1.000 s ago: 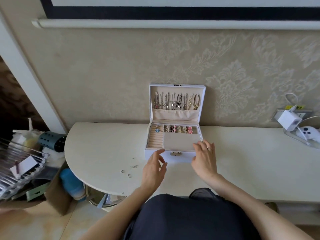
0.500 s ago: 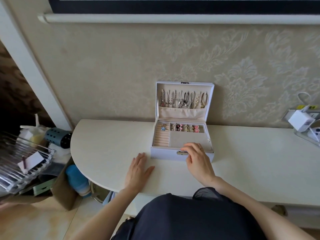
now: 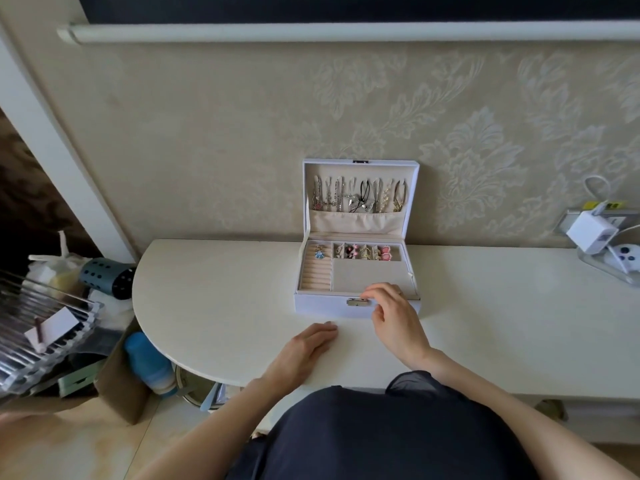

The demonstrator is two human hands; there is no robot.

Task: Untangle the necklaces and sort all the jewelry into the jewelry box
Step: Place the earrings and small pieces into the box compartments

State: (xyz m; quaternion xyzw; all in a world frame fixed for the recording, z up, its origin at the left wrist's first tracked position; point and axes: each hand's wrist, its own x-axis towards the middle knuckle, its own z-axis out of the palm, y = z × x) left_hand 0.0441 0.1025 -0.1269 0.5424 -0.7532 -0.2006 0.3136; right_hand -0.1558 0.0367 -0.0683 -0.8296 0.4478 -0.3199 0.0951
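- The jewelry box (image 3: 322, 308) stands on the table (image 3: 214, 299) at the back edge, about midway along the visible top, with its back against the patterned wall.
- Its lid (image 3: 360, 163) is raised upright against the wall; a row of necklaces (image 3: 360, 197) hangs inside it above a fabric pocket.
- In the tray, small earrings (image 3: 367, 252) fill the narrow compartments along the back, and a blue pendant (image 3: 318, 252) lies in the back left compartment above the ring rolls.
- The right hand (image 3: 394, 320) is at the front rim of the box, fingers curled over the rim just beside the metal clasp (image 3: 355, 301), thumb lower against the front wall. Whether it grips the rim, the clasp or a small piece cannot be told.
- The left hand (image 3: 304, 348) lies released on the table, palm down and fingers straight, near the front edge and just in front of the box, not touching it.
- Near the right end at the back edge, a white charger (image 3: 590, 235) sits in a wall socket, with a white controller (image 3: 628, 258) just beside it.
- Off the rounded left end, a wire rack (image 3: 41, 327) and a blue bottle (image 3: 149, 362) sit lower down.
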